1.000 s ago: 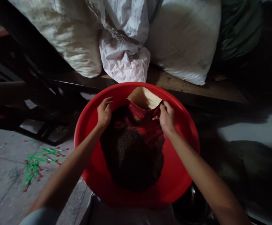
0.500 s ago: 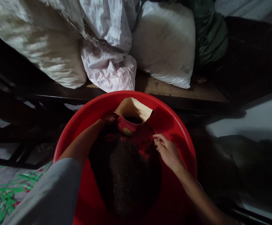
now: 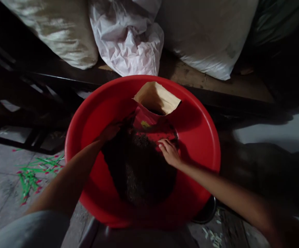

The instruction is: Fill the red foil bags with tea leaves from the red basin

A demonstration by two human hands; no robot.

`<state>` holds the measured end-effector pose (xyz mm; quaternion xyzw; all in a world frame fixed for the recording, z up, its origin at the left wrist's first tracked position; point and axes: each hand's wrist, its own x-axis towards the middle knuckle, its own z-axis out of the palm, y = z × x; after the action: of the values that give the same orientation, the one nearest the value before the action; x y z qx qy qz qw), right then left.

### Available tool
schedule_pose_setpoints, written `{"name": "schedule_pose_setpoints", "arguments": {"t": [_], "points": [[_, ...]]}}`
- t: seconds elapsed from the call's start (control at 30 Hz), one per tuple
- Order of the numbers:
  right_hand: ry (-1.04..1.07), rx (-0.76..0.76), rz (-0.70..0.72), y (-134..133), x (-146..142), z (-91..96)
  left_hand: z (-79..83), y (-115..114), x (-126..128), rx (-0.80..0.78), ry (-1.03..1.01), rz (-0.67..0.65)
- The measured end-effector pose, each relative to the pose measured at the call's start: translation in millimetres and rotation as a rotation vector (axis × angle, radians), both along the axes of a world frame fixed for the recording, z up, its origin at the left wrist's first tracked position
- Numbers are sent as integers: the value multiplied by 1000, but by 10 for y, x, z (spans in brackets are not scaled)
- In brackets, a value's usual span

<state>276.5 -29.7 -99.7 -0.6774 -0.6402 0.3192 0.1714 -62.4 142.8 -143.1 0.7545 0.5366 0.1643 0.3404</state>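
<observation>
A large red plastic tub [image 3: 79,120] holds a heap of dark, loose, soil-like material [image 3: 139,175]. At its far side stands an open paper bag [image 3: 162,98], red outside and tan inside, with dark contents low in its mouth. My left hand [image 3: 110,131] is at the left edge of the heap, apart from the bag; deep shadow hides its fingers. Over the heap's right side, my right hand [image 3: 169,152] has its fingers loosely stretched and apart, with nothing seen in them. Whether it touches the material is unclear.
White sacks [image 3: 139,44] rest on a dark wooden bench [image 3: 190,77] behind the tub. Green sticks with red tips [image 3: 30,179] lie scattered on the floor at left. A dark round container [image 3: 207,212] is partly under the tub's right side.
My left hand has moved from beside the bag back to the heap's left edge. My right hand has come inward over the heap. The view has shifted, showing more of the tub's near side.
</observation>
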Motion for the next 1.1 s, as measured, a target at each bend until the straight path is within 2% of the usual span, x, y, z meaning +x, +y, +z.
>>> {"name": "schedule_pose_setpoints", "arguments": {"t": [0.1, 0.17, 0.23, 0.3, 0.47, 0.63, 0.73, 0.83, 0.9, 0.97, 1.1], "points": [[121, 31, 30, -16, -406, -444, -40, -387, -70, -53, 15, 95], [161, 63, 8, -9, -652, -670, -47, -589, -72, -88, 13, 162], [212, 110, 1, 6, -823, -800, -52, -724, -47, -124, 2, 230], [279, 126, 5, 21, -914, -838, -56, -803, -3, -158, -17, 302], [427, 48, -12, 46, -992, -719, -31, -950, 141, -255, -113, 449], [525, 9, -75, 62, -1100, -579, 74, -1122, 299, -377, -328, 471], [653, -6, -213, 70, -1202, -514, 183, -1205, 397, -456, -463, 501], [854, -79, -456, 72, -1308, -432, 326, -1285, 504, -531, -574, 510], [922, -151, -569, 66, -1356, -361, 429, -1343, 574, -578, -626, 515], [936, -192, -608, 53, -1382, -272, 532, -1401, 634, -607, -670, 535], [990, -152, -633, 31, -1418, -4, 739, -1498, 700, -563, -762, 591]]}}
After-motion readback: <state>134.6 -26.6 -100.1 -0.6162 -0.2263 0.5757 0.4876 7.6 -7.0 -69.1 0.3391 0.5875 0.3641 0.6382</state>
